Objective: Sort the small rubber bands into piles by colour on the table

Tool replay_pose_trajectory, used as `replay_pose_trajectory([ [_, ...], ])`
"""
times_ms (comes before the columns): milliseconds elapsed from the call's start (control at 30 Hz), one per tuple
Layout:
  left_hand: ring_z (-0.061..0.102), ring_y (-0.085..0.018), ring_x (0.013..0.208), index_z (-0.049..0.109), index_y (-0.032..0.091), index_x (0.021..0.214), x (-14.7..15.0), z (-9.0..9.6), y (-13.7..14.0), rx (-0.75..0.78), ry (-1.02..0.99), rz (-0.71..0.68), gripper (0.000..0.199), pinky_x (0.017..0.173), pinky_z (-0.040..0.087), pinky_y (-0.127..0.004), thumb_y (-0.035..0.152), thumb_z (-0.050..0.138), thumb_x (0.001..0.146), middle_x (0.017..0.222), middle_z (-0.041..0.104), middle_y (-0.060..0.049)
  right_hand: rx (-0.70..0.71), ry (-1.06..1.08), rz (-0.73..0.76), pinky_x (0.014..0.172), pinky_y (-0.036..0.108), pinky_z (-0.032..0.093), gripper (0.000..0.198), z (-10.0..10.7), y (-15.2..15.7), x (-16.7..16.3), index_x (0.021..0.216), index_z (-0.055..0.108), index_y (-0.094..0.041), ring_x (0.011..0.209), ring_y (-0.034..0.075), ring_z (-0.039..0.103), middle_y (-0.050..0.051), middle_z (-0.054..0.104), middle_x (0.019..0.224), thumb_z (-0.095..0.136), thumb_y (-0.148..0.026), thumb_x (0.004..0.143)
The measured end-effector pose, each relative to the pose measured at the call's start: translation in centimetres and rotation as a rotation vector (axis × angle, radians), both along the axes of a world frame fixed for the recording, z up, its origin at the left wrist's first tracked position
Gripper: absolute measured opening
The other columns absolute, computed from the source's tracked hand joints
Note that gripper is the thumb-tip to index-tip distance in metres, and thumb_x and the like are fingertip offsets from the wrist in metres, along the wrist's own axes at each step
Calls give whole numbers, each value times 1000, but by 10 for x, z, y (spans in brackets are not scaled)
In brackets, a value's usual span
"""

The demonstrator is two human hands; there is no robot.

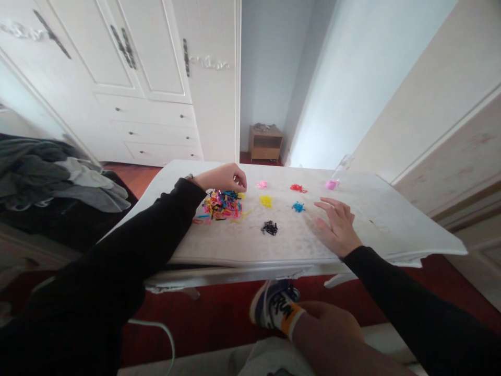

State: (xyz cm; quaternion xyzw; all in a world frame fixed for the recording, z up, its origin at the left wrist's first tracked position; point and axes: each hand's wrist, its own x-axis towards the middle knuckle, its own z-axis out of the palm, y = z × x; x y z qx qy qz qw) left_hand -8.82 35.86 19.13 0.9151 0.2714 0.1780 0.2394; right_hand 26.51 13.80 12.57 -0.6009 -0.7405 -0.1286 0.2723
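A white wardrobe (148, 78) stands far left, a small wooden nightstand (265, 142) beyond the bench (391, 219), heaped clothes (58, 177) left.

Mixed multicolour pile (222, 204); pink (262, 184), red (298, 188), yellow (266, 201), blue (298, 207), black (269, 227) heaps; white table (391, 219).

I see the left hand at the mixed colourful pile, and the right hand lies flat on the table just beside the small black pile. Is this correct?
Not quite. In the head view the right hand lies flat on the white table nearest the small blue pile of bands, not the small black pile of bands. The left hand is indeed at the mixed colourful pile of bands.
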Motion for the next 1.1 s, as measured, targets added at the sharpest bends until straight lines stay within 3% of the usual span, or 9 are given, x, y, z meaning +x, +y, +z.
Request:
replay_pose_trajectory([
  [167,59,-17,64,84,24,74,0,1,-9,-53,187,-60,11,63,41,-29,32,78,69,67,71,-2,65,51,85,106,57,37,32,23,24,-21,132,58,-29,128,37,51,13,58,136,47,-39,103],
  [367,59,-17,62,85,25,74,-4,-6,-9,-275,228,-30,14,60,41,-27,32,84,62,65,72,-1,148,85,160,111,58,35,31,68,78,-57,129,56,-28,134,36,47,12,54,135,39,-37,105],
  [467,60,-16,63,84,24,72,-2,-4,-12,-287,229,-52,10,62,43,-27,30,84,63,66,72,-1,169,59,198,109,59,36,31,79,93,-66,129,56,-28,135,37,44,12,53,137,38,-37,106],
  [700,61,-14,70,80,19,74,2,-2,-17,-184,335,-151,9,69,45,-24,24,73,75,75,72,-1,267,92,275,103,59,40,24,66,126,-69,120,57,-27,126,37,49,12,58,131,43,-35,102],
  [900,62,-13,69,75,17,74,2,0,-21,-153,315,-118,6,67,46,-23,21,70,75,74,71,-1,279,-1,339,101,60,40,20,57,159,-37,114,62,-26,127,39,49,13,61,129,50,-31,98],
  [1100,55,-9,58,71,16,71,7,3,-33,-89,224,-89,6,58,42,-20,16,65,74,64,65,2,379,280,293,101,56,42,16,43,163,-11,104,65,-25,113,32,59,9,67,111,52,-29,97],
])
